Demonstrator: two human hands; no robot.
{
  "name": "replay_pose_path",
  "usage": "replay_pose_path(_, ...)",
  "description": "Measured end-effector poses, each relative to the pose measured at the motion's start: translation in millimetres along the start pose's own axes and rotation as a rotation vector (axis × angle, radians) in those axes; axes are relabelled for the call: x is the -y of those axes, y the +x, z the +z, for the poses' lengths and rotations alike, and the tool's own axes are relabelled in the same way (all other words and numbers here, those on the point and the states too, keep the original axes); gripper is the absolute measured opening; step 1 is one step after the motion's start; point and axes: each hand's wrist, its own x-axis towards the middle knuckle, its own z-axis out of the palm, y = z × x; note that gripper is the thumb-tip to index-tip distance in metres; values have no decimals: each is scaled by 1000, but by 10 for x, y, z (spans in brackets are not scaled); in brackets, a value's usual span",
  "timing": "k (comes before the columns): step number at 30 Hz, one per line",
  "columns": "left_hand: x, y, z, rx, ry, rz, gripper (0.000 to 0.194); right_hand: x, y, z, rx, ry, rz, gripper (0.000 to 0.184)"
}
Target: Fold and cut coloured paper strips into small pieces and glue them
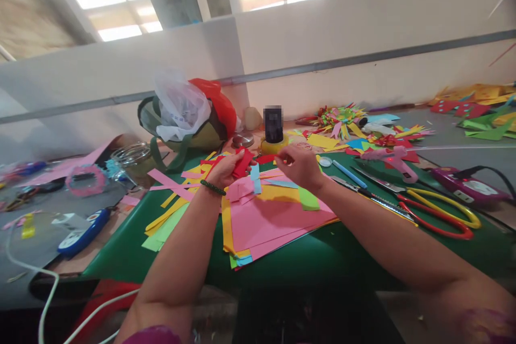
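My left hand [230, 169], with a dark green bead bracelet on its wrist, is closed around red paper pieces [243, 163]. To its right my right hand [300, 165] is raised with the fingers curled into a pinch; what lies between the fingertips, if anything, is too small to make out. Below both hands lies a stack of coloured paper sheets [266, 226], pink on top with yellow, green and blue edges. Small pink pieces [241, 189] and a light blue piece [255, 178] rest on it. Yellow and green strips [167, 226] spread beside my left forearm.
A green mat [298, 263] covers the table. On the right are scissors [439, 212], a box cutter [379, 203], a blue pen [350, 173] and a pink glue gun [397, 161]. A bag [193, 131], a glass jar [135, 161] and a blue power strip [84, 232] stand left.
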Motion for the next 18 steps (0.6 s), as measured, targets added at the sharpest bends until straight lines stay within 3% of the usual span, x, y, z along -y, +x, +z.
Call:
replay_pose_path(2,44,-7,110,23,-12,-72,43,-11,4,-78,-73,-57,-30,16)
replay_pose_path(4,100,-28,212,99,-33,-110,51,67,-51,-73,-25,-110,-151,17)
replay_pose_path(8,183,-75,268,254,53,-18,32,324,-177,30,194,-63,-432,19)
replay_pose_path(10,168,-94,218,258,147,10,30,349,-145,-24,274,41,-421,21)
replay_pose_path(12,115,-113,145,259,309,30,33,229,-35,-195,326,68,-224,26)
replay_pose_path(14,42,-135,70,253,372,36,34,-17,107,-428,376,-65,85,30)
replay_pose_path(16,-29,-157,4,232,523,43,34,-309,222,-628,591,-195,329,29)
replay_pose_path(18,-84,-173,-54,169,562,53,35,-544,274,-722,884,-133,516,26)
